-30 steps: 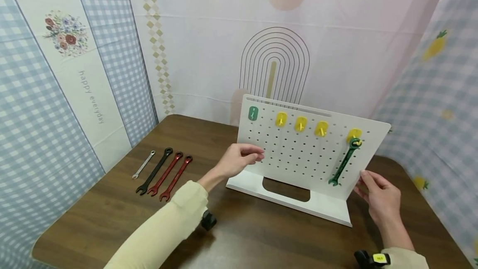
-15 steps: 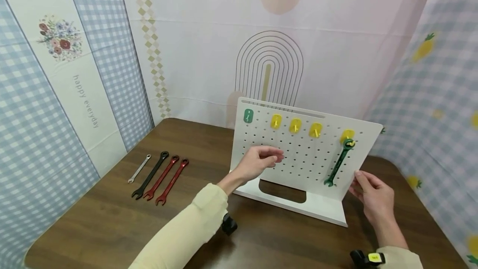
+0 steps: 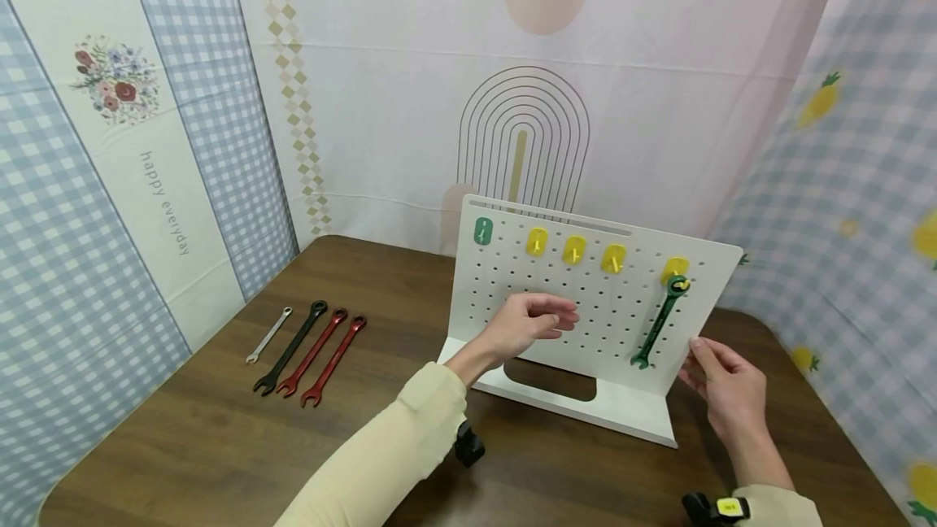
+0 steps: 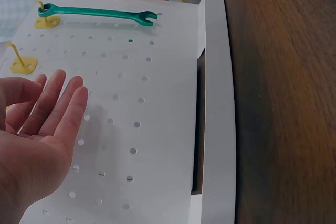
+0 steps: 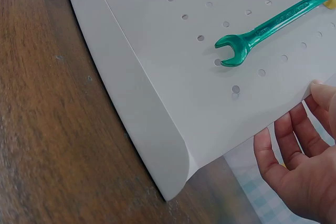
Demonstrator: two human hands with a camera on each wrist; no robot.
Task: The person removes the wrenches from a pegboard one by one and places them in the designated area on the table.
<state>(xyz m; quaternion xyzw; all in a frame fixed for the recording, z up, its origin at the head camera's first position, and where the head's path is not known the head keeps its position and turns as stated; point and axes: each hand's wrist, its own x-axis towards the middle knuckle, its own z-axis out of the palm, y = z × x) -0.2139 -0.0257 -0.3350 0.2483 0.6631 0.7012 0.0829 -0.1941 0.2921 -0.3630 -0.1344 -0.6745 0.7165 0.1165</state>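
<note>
A white pegboard (image 3: 542, 291) stands upright on its base on the table. My left hand (image 3: 530, 324) hovers before the middle of the board, empty, its fingers loosely extended and below the yellow hooks (image 4: 24, 65). At the board's right edge my right hand (image 3: 732, 389) pinches the edge, thumb in front and fingers behind it, as the right wrist view shows. A green combination wrench (image 3: 659, 324) hangs by its ring end from the rightmost yellow hook (image 3: 675, 268), open end down. A green hook plate (image 3: 483, 231) sits at the board's upper left.
Several wrenches lie side by side at the table's left: a small silver wrench (image 3: 269, 335), a black wrench (image 3: 291, 348) and two red ones, including the rightmost red wrench (image 3: 334, 360). Patterned curtains (image 3: 366, 88) enclose the brown table (image 3: 220, 421).
My left hand has moved right across the front of the board. The right hand stays at the board's edge. The head view has shifted slightly.
</note>
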